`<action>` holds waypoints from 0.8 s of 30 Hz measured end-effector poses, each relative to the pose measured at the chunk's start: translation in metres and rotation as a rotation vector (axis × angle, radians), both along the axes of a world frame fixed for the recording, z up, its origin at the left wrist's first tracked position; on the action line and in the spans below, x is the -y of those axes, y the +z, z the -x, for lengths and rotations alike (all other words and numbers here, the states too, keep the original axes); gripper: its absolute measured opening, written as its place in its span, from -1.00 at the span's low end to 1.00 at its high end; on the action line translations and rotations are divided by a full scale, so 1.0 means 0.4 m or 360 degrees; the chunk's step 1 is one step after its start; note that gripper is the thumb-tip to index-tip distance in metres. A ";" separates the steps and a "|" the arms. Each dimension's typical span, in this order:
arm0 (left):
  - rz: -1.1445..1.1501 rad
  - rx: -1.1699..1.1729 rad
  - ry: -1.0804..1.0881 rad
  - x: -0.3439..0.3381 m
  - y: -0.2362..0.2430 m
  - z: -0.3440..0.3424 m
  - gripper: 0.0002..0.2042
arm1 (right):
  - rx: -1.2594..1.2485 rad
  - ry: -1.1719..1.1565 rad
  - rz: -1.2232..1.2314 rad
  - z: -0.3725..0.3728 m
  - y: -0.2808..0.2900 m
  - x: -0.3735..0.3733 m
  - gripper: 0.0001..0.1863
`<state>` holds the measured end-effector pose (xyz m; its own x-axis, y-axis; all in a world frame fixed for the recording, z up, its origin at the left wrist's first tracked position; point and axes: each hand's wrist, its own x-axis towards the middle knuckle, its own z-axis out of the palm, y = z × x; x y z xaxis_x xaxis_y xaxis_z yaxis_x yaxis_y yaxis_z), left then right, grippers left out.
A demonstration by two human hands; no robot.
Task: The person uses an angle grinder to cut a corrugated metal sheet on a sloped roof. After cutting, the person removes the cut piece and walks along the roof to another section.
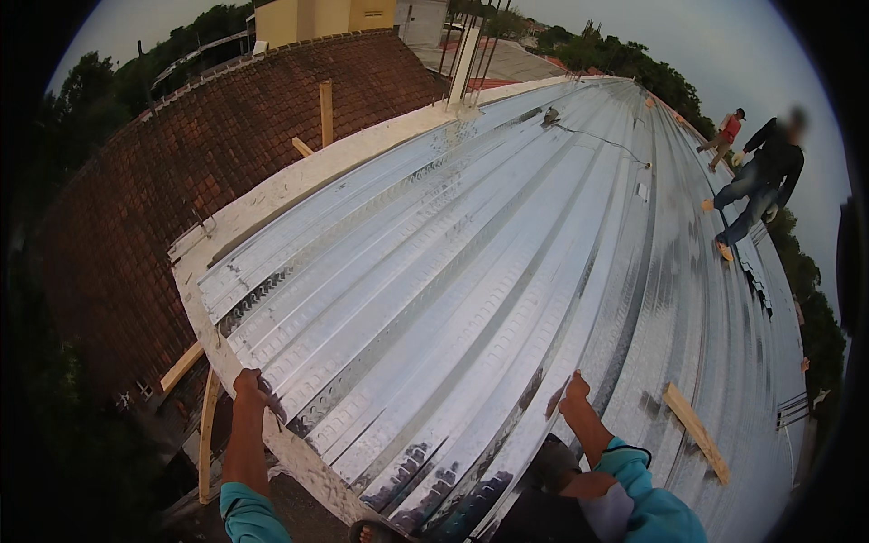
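Ribbed, silvery metal decking sheets (434,308) stretch from just in front of me far into the distance. My left hand (251,387) is closed on the near end of a decking sheet, beside the concrete beam (204,317). On the right, my right hand (574,395) is closed on the raised long edge of a decking sheet, close to my bent knee. Both arms wear turquoise sleeves. The fingertips of both hands are mostly hidden.
A wooden plank (697,433) lies on the decking at right. Another person (769,172) in dark clothes stands there, with a second person (724,136) farther back. Left of the beam is a lower tiled roof (226,118). Rebar (480,45) rises beside a post, and a cable (597,140) crosses the sheets.
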<state>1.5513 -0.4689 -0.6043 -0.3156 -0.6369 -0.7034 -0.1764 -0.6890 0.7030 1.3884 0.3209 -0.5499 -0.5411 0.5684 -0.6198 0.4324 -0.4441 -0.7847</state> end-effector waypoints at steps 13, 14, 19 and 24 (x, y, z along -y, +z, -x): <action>0.0165 -0.0284 -0.0090 0.106 0.359 0.145 -0.83 | -0.0180 0.0138 0.0550 0.039 -0.010 0.058 -0.52; 0.0213 -0.0222 0.0045 0.132 0.311 0.153 -0.84 | -0.0104 0.0206 0.0481 0.034 -0.013 0.083 -0.53; 0.0013 -0.0167 0.0137 0.030 0.046 0.166 -0.85 | 0.0131 0.0131 0.0199 0.048 0.013 0.096 -0.56; 0.1260 0.0851 -0.0234 -0.111 0.129 0.201 -0.53 | 0.0003 0.0124 0.0125 0.039 0.039 0.122 -0.47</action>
<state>1.4709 -0.4245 -0.5529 -0.1924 -0.9680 -0.1613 -0.6546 0.0041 0.7560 1.3729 0.2723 -0.5344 -0.5806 0.4742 -0.6618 0.4697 -0.4690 -0.7480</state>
